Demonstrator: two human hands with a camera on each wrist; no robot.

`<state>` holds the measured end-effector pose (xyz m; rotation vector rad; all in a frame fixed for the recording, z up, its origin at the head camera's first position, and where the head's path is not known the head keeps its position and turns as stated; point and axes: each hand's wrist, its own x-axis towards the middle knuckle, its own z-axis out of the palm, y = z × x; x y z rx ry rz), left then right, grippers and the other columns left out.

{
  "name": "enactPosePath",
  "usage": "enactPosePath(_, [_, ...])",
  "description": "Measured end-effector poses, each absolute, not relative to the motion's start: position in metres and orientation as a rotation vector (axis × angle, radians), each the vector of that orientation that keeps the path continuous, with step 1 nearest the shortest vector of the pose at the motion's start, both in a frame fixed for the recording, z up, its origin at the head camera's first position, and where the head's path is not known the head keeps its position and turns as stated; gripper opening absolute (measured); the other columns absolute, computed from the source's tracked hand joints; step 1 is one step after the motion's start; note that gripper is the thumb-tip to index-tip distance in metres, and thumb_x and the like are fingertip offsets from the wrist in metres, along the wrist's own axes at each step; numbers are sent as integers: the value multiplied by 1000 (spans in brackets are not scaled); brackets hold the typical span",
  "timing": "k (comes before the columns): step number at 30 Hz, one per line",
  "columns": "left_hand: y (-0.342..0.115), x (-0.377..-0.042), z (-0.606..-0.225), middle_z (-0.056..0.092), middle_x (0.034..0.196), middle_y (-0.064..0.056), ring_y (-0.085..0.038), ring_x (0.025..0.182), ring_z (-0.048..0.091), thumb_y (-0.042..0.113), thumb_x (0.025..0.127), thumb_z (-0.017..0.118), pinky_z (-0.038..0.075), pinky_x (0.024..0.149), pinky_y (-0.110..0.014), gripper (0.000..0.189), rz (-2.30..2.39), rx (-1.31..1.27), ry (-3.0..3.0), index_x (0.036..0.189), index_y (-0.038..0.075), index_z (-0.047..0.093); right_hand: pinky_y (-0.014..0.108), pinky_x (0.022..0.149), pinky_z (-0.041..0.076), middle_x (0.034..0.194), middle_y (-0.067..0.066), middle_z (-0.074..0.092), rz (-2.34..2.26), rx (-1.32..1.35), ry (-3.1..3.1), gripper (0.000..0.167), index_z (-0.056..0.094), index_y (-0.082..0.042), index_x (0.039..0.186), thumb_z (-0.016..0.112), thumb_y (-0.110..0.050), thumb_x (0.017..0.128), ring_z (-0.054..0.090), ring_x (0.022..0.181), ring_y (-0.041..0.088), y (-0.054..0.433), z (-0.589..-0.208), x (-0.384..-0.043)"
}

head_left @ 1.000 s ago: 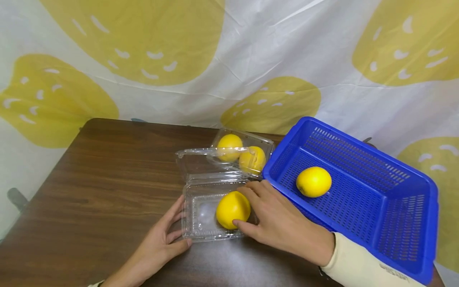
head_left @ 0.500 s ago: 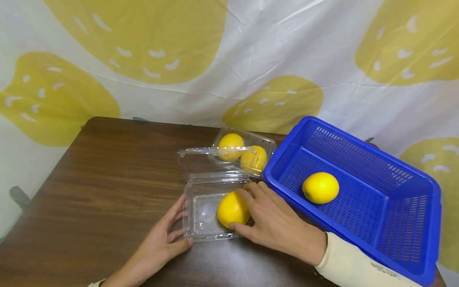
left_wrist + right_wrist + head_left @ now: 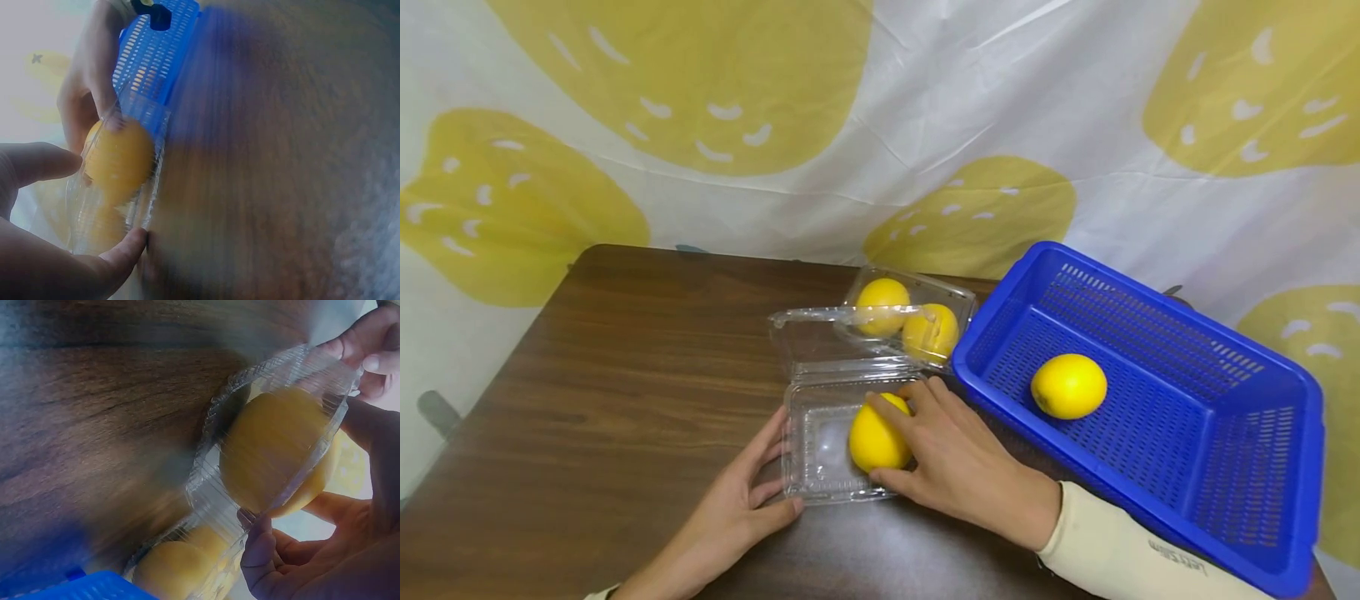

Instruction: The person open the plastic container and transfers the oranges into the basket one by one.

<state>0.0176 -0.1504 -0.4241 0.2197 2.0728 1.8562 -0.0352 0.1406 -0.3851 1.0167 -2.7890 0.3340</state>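
1. Brown tabletop (image 3: 887, 558) fills the nearest edge of my feed. Just beyond, the left hand (image 3: 730, 508) touches the left end of an open clear clamshell container (image 3: 820, 446), fingers apart along the wall, thumb at the near corner.
2. Over the container's right half is a lemon-like fruit (image 3: 874, 439). I see the right hand (image 3: 958, 454) clamped on it, thumb on the near side, fingertips on the far side. Whether it rests on the container floor, I cannot tell.
3. What I judge decisive: the fruit lies left of the right palm, touching it, while bare floor parts it from the left hand. Its long axis is partly covered, so I leave that open.
4. Right of that grip, a blue basket (image 3: 1157, 433) holds another fruit (image 3: 1069, 386), well apart.
5. Behind the tilted lid (image 3: 816, 342), I make out a rear container (image 3: 953, 293) with two more fruits (image 3: 882, 293), then a printed curtain (image 3: 775, 225).
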Motion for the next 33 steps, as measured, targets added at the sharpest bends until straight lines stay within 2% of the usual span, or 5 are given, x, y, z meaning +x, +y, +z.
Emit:
enactPosePath(10, [-150, 16, -425, 22, 181, -20, -47, 160, 32, -3, 92, 80, 50, 119, -36, 107, 1865, 239, 2082, 178, 15, 18, 37, 82, 57, 124, 10, 68, 349, 1020, -2798, 79, 67, -16, 150, 92, -53, 85, 56, 104, 26, 136, -386, -42])
enactPosePath(33, [-150, 15, -424, 21, 181, -20, -46, 160, 33, -2, 92, 81, 50, 120, -37, 107, 1843, 229, 2105, 177, 14, 19, 37, 87, 55, 123, 8, 69, 440, 1028, -2781, 77, 69, -16, 149, 91, -53, 85, 57, 106, 23, 143, -388, -44])
